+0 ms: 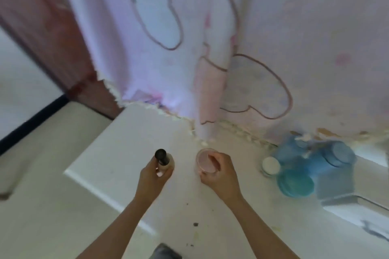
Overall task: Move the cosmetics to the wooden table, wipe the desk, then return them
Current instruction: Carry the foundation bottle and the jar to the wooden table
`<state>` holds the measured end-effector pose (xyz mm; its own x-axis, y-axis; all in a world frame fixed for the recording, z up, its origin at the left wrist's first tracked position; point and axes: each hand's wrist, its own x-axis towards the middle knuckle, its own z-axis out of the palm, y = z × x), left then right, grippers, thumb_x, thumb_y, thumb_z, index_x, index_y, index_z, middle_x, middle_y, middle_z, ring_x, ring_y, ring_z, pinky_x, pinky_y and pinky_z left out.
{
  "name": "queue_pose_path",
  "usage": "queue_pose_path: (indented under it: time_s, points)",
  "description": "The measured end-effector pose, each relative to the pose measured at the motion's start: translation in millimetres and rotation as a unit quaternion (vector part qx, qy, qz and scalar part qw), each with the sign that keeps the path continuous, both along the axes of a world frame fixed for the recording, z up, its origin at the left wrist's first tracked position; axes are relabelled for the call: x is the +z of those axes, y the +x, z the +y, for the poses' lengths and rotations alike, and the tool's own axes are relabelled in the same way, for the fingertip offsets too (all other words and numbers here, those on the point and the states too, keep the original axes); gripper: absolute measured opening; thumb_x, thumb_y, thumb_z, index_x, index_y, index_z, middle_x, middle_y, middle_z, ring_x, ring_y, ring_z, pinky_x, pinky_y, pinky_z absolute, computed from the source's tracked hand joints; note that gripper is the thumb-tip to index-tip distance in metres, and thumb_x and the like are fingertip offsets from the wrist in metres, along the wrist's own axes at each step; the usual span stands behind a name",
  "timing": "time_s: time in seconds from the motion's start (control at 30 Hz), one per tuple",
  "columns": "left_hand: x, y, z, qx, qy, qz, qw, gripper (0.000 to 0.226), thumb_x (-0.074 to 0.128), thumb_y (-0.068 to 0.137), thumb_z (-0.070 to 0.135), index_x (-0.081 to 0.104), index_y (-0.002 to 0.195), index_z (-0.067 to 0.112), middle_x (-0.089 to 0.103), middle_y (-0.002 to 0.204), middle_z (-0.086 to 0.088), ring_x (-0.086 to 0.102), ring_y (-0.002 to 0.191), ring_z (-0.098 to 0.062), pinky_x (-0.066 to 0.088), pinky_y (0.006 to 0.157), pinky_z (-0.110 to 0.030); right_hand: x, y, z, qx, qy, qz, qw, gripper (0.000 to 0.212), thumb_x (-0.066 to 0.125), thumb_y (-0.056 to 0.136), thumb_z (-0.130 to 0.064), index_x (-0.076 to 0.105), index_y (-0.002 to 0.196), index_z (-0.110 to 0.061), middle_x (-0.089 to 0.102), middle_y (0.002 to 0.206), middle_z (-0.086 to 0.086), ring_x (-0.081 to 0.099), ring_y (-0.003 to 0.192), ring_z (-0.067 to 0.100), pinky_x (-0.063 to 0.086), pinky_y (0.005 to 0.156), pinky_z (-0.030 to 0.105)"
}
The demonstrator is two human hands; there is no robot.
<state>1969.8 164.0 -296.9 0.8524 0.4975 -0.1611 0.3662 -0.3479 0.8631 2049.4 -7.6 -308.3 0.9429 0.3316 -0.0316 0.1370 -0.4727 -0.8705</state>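
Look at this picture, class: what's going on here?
A person is at a white desk with a cosmetic in each hand. The left hand grips a bottle with a black cap; the right hand holds a pink jar. Both are near the back of the desk, by the curtain. Blue containers and a white jar sit to the right. Dark specks mark the desk.

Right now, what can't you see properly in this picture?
Head view:
Label on the bottle: the left hand covers it.
Lower part of the pink jar: the right hand covers it.
Blue tubs: blurred, count unclear.
Grey thing: cut off by the bottom edge.
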Motion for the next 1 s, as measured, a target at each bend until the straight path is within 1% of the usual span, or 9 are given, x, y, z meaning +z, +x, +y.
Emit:
queue_pose_path:
  time_s: [0.1, 0.23, 0.3, 0.4, 0.5, 0.67, 0.77, 0.9, 1.0]
  points:
    - [11.3, -53.2, 18.8, 0.111, -0.005, -0.019, 0.994, 0.026, 0.061, 0.085, 0.009, 0.050, 0.080, 0.032, 0.060, 0.081, 0.004, 0.056, 0.078, -0.013, 0.041, 0.066, -0.001, 5.4, -10.7, 38.1, 0.113, 0.022, -0.002, 0.993, 0.057, 0.069, 0.053, -0.027, 0.057, 0.107, -0.010, 0.047, 0.100, -0.003, 0.052, 0.094, 0.018, 0.045, 0.084, 0.027]
    - [14.0, -141.8, 28.2, 0.276, 0.015, -0.035, 0.960, 0.012, 0.065, 0.082, 0.019, 0.053, 0.084, 0.019, 0.061, 0.078, -0.004, 0.055, 0.073, -0.017, 0.041, 0.061, -0.011, 10.6, -46.7, 90.7, 0.271, 0.055, -0.018, 0.961, 0.050, 0.068, 0.056, -0.030, 0.055, 0.102, -0.018, 0.046, 0.103, -0.003, 0.051, 0.091, 0.006, 0.039, 0.076, 0.006]
    - [15.4, -191.4, 25.2, 0.363, 0.021, -0.016, 0.931, 0.016, 0.065, 0.082, 0.016, 0.052, 0.091, 0.020, 0.061, 0.079, 0.001, 0.058, 0.074, -0.016, 0.041, 0.060, -0.016, 17.6, -76.0, 113.8, 0.348, 0.068, -0.033, 0.935, 0.051, 0.070, 0.057, -0.032, 0.055, 0.104, -0.020, 0.046, 0.103, -0.006, 0.053, 0.090, 0.003, 0.039, 0.076, 0.005]
    - [28.8, -259.3, 24.8, 0.476, -0.009, -0.081, 0.875, 0.021, 0.068, 0.077, 0.012, 0.053, 0.092, 0.017, 0.058, 0.076, 0.004, 0.057, 0.070, -0.005, 0.042, 0.055, -0.008, 34.6, -126.5, 148.3, 0.437, 0.087, -0.064, 0.893, 0.047, 0.066, 0.058, -0.043, 0.054, 0.102, -0.033, 0.046, 0.101, -0.014, 0.056, 0.091, 0.012, 0.045, 0.078, 0.015]
    - [39.1, -321.0, 31.4, 0.552, -0.001, -0.115, 0.826, 0.027, 0.070, 0.067, 0.010, 0.054, 0.088, 0.003, 0.052, 0.069, 0.005, 0.050, 0.064, -0.007, 0.041, 0.054, -0.011, 55.3, -178.4, 181.6, 0.498, 0.107, -0.095, 0.855, 0.057, 0.062, 0.056, -0.047, 0.057, 0.107, -0.021, 0.046, 0.103, -0.011, 0.056, 0.095, 0.013, 0.043, 0.080, 0.014]
    - [70.9, -403.3, 43.3, 0.619, 0.046, -0.169, 0.766, 0.029, 0.062, 0.076, -0.013, 0.043, 0.072, 0.008, 0.040, 0.065, 0.000, 0.039, 0.062, -0.011, 0.038, 0.052, -0.005, 96.9, -263.3, 219.2, 0.577, 0.142, -0.113, 0.797, 0.066, 0.056, 0.052, -0.052, 0.056, 0.109, -0.019, 0.041, 0.102, -0.012, 0.053, 0.098, 0.013, 0.044, 0.081, 0.015]
    - [90.9, -450.8, 47.7, 0.643, 0.086, -0.189, 0.737, 0.021, 0.056, 0.079, -0.016, 0.047, 0.086, 0.002, 0.043, 0.066, 0.001, 0.040, 0.061, -0.009, 0.037, 0.050, 0.000, 113.4, -311.8, 237.2, 0.604, 0.150, -0.132, 0.771, 0.068, 0.055, 0.051, -0.054, 0.056, 0.109, -0.021, 0.039, 0.099, -0.019, 0.051, 0.095, 0.012, 0.036, 0.076, 0.005]
    - [109.5, -525.4, 55.5, 0.644, 0.107, -0.194, 0.732, 0.027, 0.057, 0.078, -0.017, 0.049, 0.093, 0.004, 0.047, 0.069, 0.003, 0.043, 0.064, -0.008, 0.038, 0.051, -0.001, 133.2, -378.9, 261.1, 0.636, 0.138, -0.153, 0.744, 0.068, 0.059, 0.051, -0.054, 0.054, 0.110, -0.021, 0.041, 0.101, -0.009, 0.047, 0.092, 0.010, 0.034, 0.072, -0.001]
    - [121.6, -580.7, 62.1, 0.638, 0.130, -0.182, 0.737, 0.028, 0.058, 0.078, -0.014, 0.051, 0.085, 0.012, 0.049, 0.070, 0.004, 0.044, 0.064, -0.007, 0.038, 0.052, 0.000, 143.8, -428.2, 282.2, 0.650, 0.130, -0.172, 0.728, 0.059, 0.078, 0.057, -0.030, 0.055, 0.110, -0.020, 0.043, 0.104, -0.004, 0.050, 0.097, 0.015, 0.036, 0.076, 0.005]
